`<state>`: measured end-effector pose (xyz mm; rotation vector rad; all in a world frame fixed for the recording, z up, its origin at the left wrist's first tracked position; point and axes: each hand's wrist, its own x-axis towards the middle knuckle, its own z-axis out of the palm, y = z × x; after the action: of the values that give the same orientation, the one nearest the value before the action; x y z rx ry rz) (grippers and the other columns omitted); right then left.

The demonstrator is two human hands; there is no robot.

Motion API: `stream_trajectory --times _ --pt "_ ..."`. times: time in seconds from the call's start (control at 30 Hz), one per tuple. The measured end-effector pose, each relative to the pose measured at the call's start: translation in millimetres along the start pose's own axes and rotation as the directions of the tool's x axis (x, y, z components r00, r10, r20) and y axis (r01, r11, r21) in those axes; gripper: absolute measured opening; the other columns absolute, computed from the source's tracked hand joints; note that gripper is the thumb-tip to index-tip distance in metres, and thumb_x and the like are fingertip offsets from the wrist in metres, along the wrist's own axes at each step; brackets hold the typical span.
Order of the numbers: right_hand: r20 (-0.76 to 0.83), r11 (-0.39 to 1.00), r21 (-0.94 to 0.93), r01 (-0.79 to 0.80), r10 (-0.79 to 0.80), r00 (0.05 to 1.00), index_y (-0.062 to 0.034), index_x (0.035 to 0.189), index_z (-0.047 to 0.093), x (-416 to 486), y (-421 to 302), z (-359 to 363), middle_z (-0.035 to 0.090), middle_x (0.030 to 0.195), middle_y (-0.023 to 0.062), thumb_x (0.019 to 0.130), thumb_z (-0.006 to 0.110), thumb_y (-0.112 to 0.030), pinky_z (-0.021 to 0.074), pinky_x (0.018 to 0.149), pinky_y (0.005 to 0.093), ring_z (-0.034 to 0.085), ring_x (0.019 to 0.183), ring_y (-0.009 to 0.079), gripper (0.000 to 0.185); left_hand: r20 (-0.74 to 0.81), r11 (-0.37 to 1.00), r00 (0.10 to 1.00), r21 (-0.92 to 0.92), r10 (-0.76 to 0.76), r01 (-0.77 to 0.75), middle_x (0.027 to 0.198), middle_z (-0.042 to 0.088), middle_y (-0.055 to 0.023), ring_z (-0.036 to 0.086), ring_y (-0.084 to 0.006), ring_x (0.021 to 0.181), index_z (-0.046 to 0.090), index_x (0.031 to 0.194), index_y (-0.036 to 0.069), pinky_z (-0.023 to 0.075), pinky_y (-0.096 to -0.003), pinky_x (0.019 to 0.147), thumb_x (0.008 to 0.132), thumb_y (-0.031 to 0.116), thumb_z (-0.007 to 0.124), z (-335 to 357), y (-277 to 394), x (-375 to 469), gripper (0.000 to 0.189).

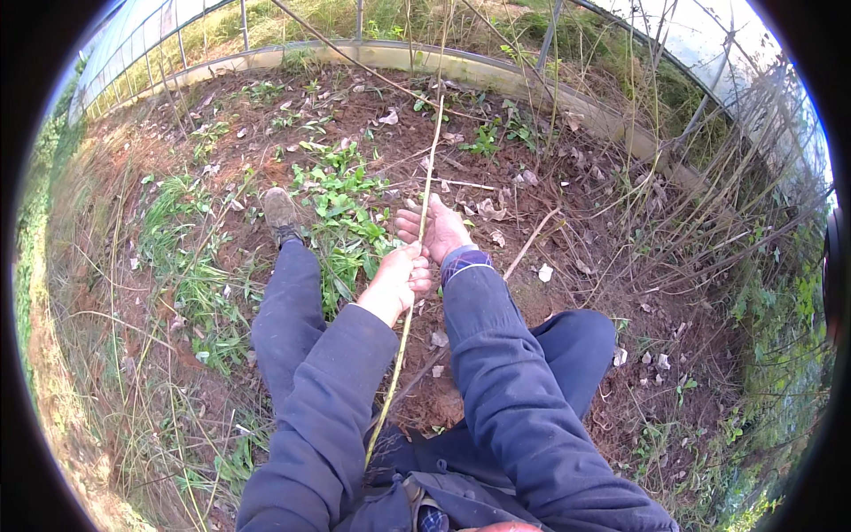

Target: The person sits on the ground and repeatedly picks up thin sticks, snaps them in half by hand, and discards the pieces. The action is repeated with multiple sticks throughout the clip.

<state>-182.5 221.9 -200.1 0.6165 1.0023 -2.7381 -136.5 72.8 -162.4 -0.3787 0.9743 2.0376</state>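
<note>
A long, thin, pale yellow-green stem (402,349) runs from my lap up past both hands. My left hand (397,279) is closed around it near its middle. Just beyond, my right hand (442,229) is turned palm up with its fingers spread. The stem crosses over that palm, and the fingers are not wrapped around it. Fine dark root-like strands (392,449) show beside the stem's lower end.
Green weeds (346,193) and dry leaves (490,211) cover the reddish soil. A loose stick (532,243) lies right of my hands. Dry upright stalks (718,179) crowd the right side. A low pale border (392,56) and metal poles (548,36) stand ahead. My left boot (280,211) is planted among weeds.
</note>
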Motion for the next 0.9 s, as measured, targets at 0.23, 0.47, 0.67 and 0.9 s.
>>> stream_trajectory --times 0.23,0.47,0.67,0.9 --pt "0.157 0.925 0.373 -0.077 0.019 0.987 -0.0055 0.123 0.056 -12 26 -14 0.052 0.070 -0.0046 0.114 0.047 -0.033 0.0356 0.043 0.0251 0.043 0.049 0.0049 0.031 0.032 0.997 0.997 -0.026 -0.068 0.069 0.063 0.034 0.0067 0.029 -0.0064 0.046 0.052 0.095 0.008 0.0244 -0.0233 0.039 0.112 0.026 0.046 4 -20 -35 0.025" --pt "0.044 0.951 0.309 0.001 -0.015 0.999 -0.0105 0.110 0.055 -83 57 31 0.049 0.068 -0.0051 0.112 0.049 -0.039 0.0328 0.041 0.0245 0.038 0.046 0.0056 0.029 0.043 0.990 0.996 0.120 -0.078 0.072 0.066 0.038 0.0060 0.030 -0.0057 0.047 0.051 0.095 0.009 0.0248 -0.0231 0.039 0.113 0.029 0.048 -9 -27 -114 0.026" --pt "0.048 0.984 0.177 -0.015 0.007 0.999 -0.0071 0.114 0.058 -183 115 69 0.062 0.079 0.0010 0.112 0.049 -0.040 0.0447 0.054 0.0329 0.052 0.057 0.0134 0.034 -0.029 0.975 0.999 0.216 -0.045 0.050 0.065 0.039 0.0055 0.032 -0.0057 0.047 0.054 0.095 0.009 0.0261 -0.0229 0.039 0.113 0.031 0.049 -43 -49 -240 0.029" --pt "0.040 0.925 0.353 0.138 -0.162 0.986 -0.0060 0.117 0.058 -181 91 53 0.060 0.083 0.0007 0.112 0.049 -0.040 0.0481 0.058 0.0313 0.055 0.064 0.0125 0.036 -0.033 0.920 0.997 0.384 -0.072 0.079 0.064 0.038 0.0047 0.031 -0.0048 0.048 0.053 0.094 0.008 0.0254 -0.0227 0.042 0.111 0.031 0.052 -69 -99 -377 0.029"
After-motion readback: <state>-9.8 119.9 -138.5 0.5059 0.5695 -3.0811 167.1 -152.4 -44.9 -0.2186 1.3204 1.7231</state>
